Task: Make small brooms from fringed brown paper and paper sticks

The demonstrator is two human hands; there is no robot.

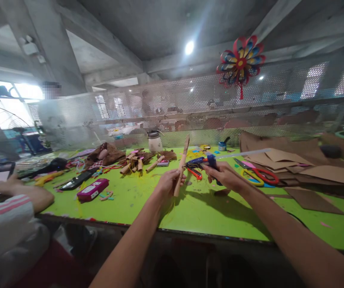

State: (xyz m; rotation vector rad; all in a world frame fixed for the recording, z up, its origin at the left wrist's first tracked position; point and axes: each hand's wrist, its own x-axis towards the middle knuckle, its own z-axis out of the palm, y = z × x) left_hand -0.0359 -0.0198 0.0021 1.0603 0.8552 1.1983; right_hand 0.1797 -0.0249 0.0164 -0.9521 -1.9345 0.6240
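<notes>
My left hand (pixel 169 183) is closed on a rolled brown paper tube (pixel 184 158), which stands tilted above the green table, with thin yellow strands below it. Wrapped round the handle of a blue glue gun (pixel 210 161) is my right hand (pixel 226 176). The gun's nozzle points left and is close to the tube; whether they touch cannot be told. A clear glue stick (pixel 243 153) sticks out of the gun's back. Several similar brown tubes (pixel 140 164) lie farther back, left of my left hand.
Scissors with red (pixel 266 176) and yellow handles lie right, beside brown paper sheets (pixel 315 200). A purple box (pixel 93 190) lies left on the green table (pixel 118 208). A jar (pixel 154 142) stands behind. At far left, a person's hand (pixel 8 186) holds a phone.
</notes>
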